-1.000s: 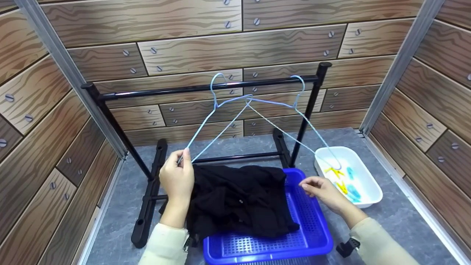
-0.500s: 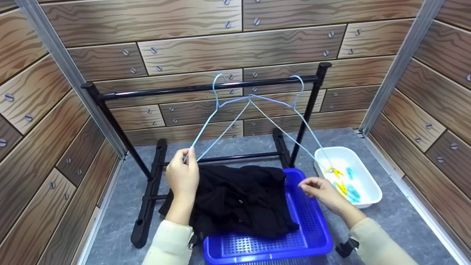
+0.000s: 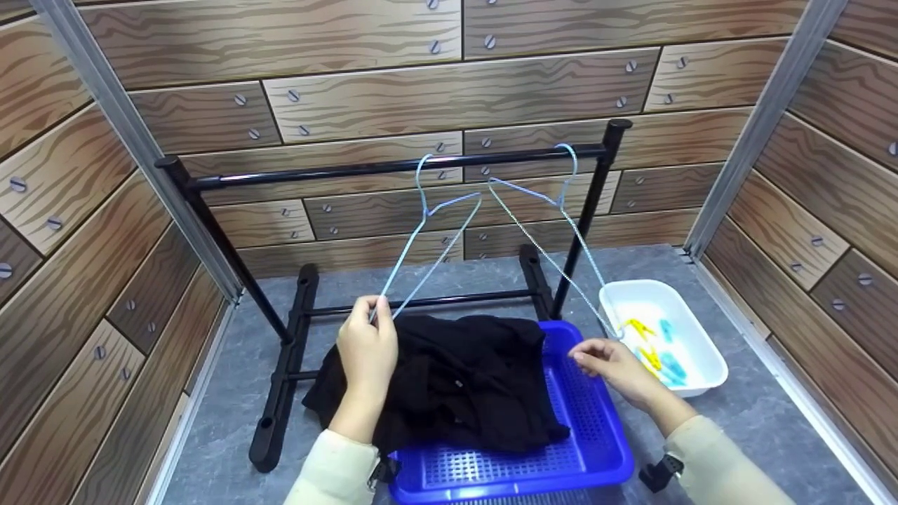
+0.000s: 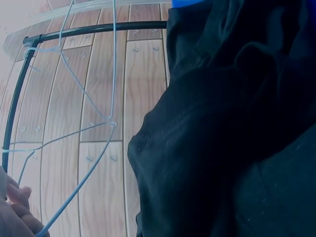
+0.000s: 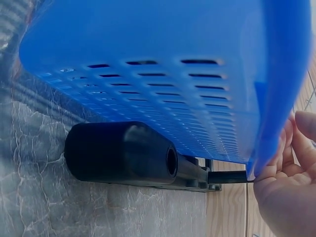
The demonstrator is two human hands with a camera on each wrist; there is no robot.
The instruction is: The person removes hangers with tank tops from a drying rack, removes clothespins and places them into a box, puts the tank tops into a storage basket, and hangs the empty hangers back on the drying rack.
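My left hand [image 3: 368, 347] pinches the lower left corner of a light blue wire hanger [image 3: 407, 249]. Its hook is at the black rail; whether it bears on the rail I cannot tell. A similar hanger [image 3: 523, 231] hangs from the rail farther right, slightly apart from the first. Below them a black garment [image 3: 456, 389], folded in a heap, lies over a blue basket [image 3: 610, 449]. My right hand [image 3: 614, 365], loosely curled and holding nothing, hovers by the basket's right rim. In the left wrist view the left hand [image 4: 17, 210] shows at the lower left.
A black clothes rack [image 3: 316, 170] stands behind the basket, its feet [image 3: 266, 442] on the grey floor. On the right is a white tub [image 3: 708, 351] with yellow pegs [image 3: 649, 356] and blue pegs [image 3: 672, 365]. Wood-patterned walls [image 3: 421, 91] enclose the space.
My left hand has moved right with its hanger, whose hook sits lower. The two hangers, touching before, are apart now. The right hanger's lower end has swung left. My right hand stays put.
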